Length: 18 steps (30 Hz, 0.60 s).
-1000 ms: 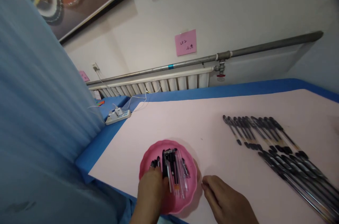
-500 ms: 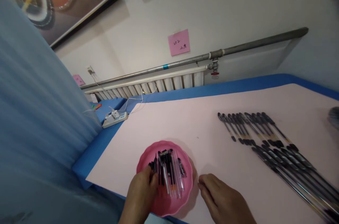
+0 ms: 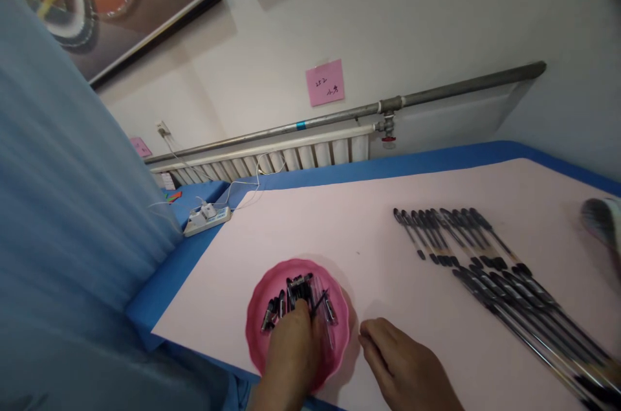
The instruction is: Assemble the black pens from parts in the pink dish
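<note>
A scalloped pink bowl (image 3: 255,333) holds pen caps (image 3: 268,315), clear pen barrels (image 3: 332,333) and other dark pen parts. My left hand (image 3: 294,343) reaches into it with fingers closed. From the fingertips a thin dark pen part (image 3: 319,301) points up to the right; its exact kind is unclear. Just right of the bowl, apart from it, my right hand (image 3: 405,362) is curled over the pink sheet. Its thumb and fingers are pressed together, and anything between them is hidden.
Capped black pens lie in an upper row (image 3: 441,236) and a lower row (image 3: 528,320) at right. A blurred dark-and-white object (image 3: 601,223) is at the right edge. A power strip (image 3: 207,222) sits back left, beside a blue curtain (image 3: 72,204).
My left hand has moved right across the bowl, uncovering caps on its left side; a dark thin part now sticks out of its fingers. My right hand stays nearly still. The view has shifted slightly.
</note>
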Available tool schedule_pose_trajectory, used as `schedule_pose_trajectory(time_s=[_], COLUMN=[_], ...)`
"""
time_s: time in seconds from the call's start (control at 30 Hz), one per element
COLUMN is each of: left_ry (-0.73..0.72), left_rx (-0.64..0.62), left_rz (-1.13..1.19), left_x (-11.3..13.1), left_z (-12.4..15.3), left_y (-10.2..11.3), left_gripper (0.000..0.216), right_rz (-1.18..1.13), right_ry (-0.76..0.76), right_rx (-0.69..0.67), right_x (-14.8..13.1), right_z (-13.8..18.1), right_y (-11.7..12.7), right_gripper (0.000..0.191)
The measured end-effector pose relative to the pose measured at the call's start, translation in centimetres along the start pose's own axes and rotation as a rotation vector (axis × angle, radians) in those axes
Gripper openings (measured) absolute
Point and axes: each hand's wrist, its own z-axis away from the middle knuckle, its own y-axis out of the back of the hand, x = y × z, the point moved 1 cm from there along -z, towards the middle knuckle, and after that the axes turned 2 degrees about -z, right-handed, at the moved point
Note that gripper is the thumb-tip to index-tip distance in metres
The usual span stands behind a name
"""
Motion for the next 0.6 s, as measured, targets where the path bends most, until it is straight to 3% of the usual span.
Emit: schedule_pose_trajectory(time_s=[0.37,0.6], left_ry=[-0.016,-0.219], left_rx=[0.017,-0.061], left_rz=[0.086,0.575], left_x=[-1.2,-1.8], left_z=[-0.9,1.7], left_y=[0.0,-0.6], left_gripper=[0.014,0.027], right_rz=[-0.043,-0.485], right_ry=[-0.033,-0.18], right_rx=[-0.028,-0.029], right_x=[0.0,-1.4], right_z=[0.0,-0.6], right_y=[0.4,2.0], right_gripper=[0.021,0.019])
